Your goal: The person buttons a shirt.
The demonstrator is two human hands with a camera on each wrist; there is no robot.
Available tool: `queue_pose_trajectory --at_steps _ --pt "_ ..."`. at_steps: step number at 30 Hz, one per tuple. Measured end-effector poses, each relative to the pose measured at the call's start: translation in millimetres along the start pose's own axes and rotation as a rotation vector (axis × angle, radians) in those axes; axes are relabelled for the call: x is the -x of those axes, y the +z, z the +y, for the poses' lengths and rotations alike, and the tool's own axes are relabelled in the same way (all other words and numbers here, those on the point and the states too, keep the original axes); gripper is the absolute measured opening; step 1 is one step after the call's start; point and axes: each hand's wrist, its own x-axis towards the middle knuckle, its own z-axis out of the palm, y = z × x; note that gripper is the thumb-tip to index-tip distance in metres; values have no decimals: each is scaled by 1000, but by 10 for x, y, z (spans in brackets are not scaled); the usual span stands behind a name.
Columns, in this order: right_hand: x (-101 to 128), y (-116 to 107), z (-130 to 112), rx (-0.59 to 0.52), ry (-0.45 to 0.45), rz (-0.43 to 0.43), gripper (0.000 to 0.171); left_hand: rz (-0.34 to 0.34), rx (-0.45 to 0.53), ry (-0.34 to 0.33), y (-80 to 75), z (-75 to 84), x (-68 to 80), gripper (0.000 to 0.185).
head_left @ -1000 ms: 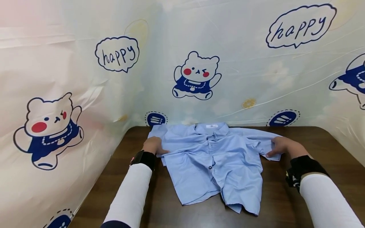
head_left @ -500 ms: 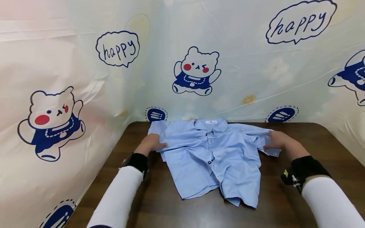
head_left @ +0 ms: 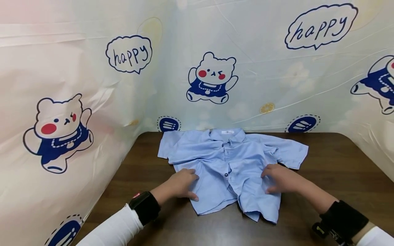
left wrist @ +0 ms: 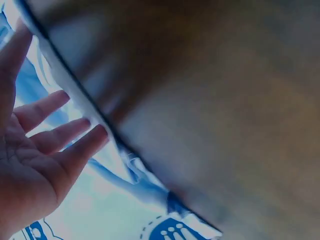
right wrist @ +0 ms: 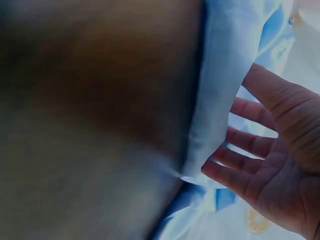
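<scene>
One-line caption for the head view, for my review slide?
Left hand and right hand rest flat on the lower front of a light blue shirt spread on a dark wooden table.

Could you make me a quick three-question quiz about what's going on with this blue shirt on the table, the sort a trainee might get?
1. True or false: the light blue shirt lies on the dark wooden table with its collar toward the printed backdrop.
2. Where does the left hand rest? A on a sleeve, B on the lower front panel of the shirt, C on the bare table.
3. Fill in: the word printed in the speech bubbles on the backdrop is ____.

Key
1. True.
2. B. The right hand lies flat on the other lower panel, fingers spread.
3. happy
</scene>
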Motion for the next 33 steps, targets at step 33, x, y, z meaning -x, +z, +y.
queue_pose_trajectory --at_steps 33 --pt "690 -68 -33 -163 160 -211 66 -266 304 49 -201 -253 667 78"
